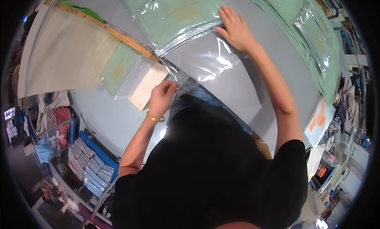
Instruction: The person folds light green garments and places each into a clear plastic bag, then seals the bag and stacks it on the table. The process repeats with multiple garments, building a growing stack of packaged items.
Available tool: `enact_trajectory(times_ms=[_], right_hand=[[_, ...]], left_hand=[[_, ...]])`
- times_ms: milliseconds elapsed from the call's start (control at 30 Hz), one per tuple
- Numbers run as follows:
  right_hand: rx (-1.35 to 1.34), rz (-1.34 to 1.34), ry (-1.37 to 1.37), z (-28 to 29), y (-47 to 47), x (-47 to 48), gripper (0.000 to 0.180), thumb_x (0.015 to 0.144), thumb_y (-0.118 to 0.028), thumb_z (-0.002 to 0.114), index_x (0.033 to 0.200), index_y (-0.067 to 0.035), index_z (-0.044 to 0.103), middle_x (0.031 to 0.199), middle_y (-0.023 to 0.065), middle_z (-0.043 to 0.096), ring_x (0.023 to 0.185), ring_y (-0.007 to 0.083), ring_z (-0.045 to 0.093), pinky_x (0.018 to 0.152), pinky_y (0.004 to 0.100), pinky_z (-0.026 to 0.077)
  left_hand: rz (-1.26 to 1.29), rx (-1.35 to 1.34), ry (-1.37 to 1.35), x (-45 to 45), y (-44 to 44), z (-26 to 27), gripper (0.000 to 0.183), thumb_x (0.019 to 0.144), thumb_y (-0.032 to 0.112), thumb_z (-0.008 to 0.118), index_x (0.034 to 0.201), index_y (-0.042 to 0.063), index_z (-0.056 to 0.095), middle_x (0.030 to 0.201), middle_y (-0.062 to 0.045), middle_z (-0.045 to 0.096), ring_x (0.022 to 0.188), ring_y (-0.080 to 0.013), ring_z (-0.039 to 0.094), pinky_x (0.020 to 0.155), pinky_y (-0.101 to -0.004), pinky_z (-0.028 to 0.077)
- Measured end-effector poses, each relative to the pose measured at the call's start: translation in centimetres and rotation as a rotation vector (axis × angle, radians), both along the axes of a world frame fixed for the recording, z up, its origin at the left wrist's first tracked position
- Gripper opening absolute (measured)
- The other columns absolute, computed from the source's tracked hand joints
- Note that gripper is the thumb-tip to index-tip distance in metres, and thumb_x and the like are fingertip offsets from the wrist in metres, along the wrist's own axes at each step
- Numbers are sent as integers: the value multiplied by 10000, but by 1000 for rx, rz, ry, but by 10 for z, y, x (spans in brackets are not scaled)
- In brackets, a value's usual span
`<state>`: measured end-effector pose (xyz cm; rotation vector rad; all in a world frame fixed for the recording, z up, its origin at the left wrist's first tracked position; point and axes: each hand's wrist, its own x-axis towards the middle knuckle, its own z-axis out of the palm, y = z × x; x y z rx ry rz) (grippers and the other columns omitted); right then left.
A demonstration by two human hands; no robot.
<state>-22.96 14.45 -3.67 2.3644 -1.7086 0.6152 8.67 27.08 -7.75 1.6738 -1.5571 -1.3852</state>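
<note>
A clear plastic zip bag lies on the grey table in front of me, its transparent flap reaching over the table edge towards my body. Green folded fabric shows through clear plastic at the bag's far part. My left hand, with a gold-coloured bracelet at the wrist, pinches the near left corner of the clear plastic between thumb and fingers. My right hand rests flat, fingers spread, on the right edge of the plastic beside the green fabric. It grips nothing.
Left of the bag, a wooden strip borders a cream sheet. Near it lie a stack of bagged green pieces and a pale wooden block. Green fabric with another clear bag covers the right side. A cart holds packed bundles.
</note>
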Motion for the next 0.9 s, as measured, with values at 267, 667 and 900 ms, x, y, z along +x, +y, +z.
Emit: enact_trajectory(times_ms=[267, 667, 900], right_hand=[[274, 621, -429, -18, 106, 83, 100, 834, -151, 725, 927, -135, 756, 954, -20, 697, 983, 173, 606, 960, 392, 378], [206, 717, -249, -11, 130, 102, 151, 818, -178, 702, 814, -50, 623, 828, 67, 541, 849, 243, 526, 774, 371, 418], [1233, -268, 420, 72, 372, -117, 56, 785, -85, 691, 776, -37, 663, 890, 173, 674, 973, 334, 640, 879, 402, 512]], left_hand=[[37, 221, 478, 11, 10, -16, 308, 1021, 243, 597, 972, -29, 733, 886, -59, 740, 798, -100, 660, 720, -232, 508], [106, 331, 585, 16, 8, -20, 251, 1004, 197, 602, 924, -23, 694, 910, -87, 718, 819, -135, 662, 764, -275, 522], [-140, -205, 22, 44, 11, -7, 369, 942, 80, 595, 1262, -103, 575, 1298, -190, 616, 1182, -292, 585, 983, -393, 466]])
